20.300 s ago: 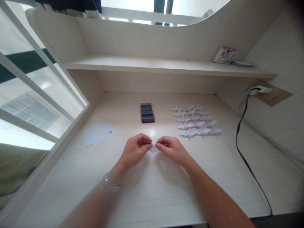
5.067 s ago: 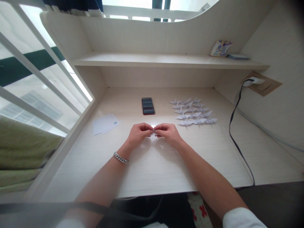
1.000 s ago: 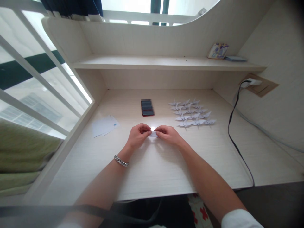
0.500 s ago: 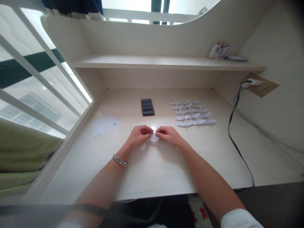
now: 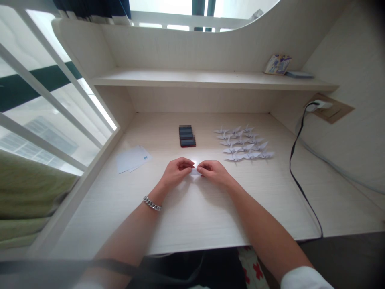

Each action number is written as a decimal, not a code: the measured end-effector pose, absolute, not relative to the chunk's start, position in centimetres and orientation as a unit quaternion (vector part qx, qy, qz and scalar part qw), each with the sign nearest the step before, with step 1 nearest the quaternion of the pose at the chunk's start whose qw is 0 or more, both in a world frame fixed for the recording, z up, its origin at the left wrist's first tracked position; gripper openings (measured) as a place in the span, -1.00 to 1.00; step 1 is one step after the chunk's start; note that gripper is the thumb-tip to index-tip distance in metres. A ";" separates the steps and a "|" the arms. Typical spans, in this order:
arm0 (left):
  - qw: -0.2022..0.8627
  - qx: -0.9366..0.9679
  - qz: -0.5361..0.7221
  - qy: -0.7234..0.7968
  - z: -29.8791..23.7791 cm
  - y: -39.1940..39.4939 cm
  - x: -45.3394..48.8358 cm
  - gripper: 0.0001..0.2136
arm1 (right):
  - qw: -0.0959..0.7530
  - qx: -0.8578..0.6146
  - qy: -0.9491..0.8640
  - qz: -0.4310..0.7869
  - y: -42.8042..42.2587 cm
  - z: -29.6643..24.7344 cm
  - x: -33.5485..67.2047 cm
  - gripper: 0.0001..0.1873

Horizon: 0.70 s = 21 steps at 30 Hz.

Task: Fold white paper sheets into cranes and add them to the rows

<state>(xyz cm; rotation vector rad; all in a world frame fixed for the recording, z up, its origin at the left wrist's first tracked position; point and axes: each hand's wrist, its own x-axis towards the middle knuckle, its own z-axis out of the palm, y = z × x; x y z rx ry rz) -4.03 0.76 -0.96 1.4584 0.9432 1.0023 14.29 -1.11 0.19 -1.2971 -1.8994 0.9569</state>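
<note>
From where I sit, I take the long pale shelf (image 5: 210, 78) as my landmark. On its right end I make out a small packet (image 5: 277, 65) with colourful printing, propped at a tilt, and just beside it a flat bluish item (image 5: 299, 74). Below that same end I see a brown outlet plate (image 5: 334, 116) with a white plug (image 5: 323, 104) in it; a black cable (image 5: 290, 160) drops from there, and a grey cable (image 5: 329, 163) slants off to the right. Under the shelf's middle, I have a dark, pixelated rectangle (image 5: 187, 136) with a reddish near edge. Left of the shelf I find white rails (image 5: 45, 90), with green cloth (image 5: 33, 196) lower down; above its left part hangs a dark blue curtain (image 5: 96, 10).
</note>
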 end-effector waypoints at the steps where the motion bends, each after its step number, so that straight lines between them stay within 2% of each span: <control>1: 0.537 0.613 0.422 0.397 -1.0 0.8 -4.0 -0.81 | 0.321 -0.493 -0.721 0.366 -1.1 0.1 14.2 -0.79; 8: 0.521 0.613 0.428 0.412 -1.2 0.9 -4.2 -0.81 | 0.308 -0.490 -0.716 0.390 -1.0 -0.4 14.2 -0.77; 15: 0.527 0.615 0.433 0.396 -1.0 0.6 -3.9 -0.80 | 0.317 -0.497 -0.732 0.342 -1.4 0.3 13.9 -0.81; 18: 0.546 0.580 0.464 0.388 -0.7 0.6 -3.7 -0.79 | 0.347 -0.498 -0.704 0.370 -1.2 0.0 13.8 -0.81; 21: 0.556 0.502 0.518 0.413 -0.6 0.8 -3.6 -0.75 | 0.423 -0.500 -0.637 0.408 -0.7 -0.5 13.8 -0.79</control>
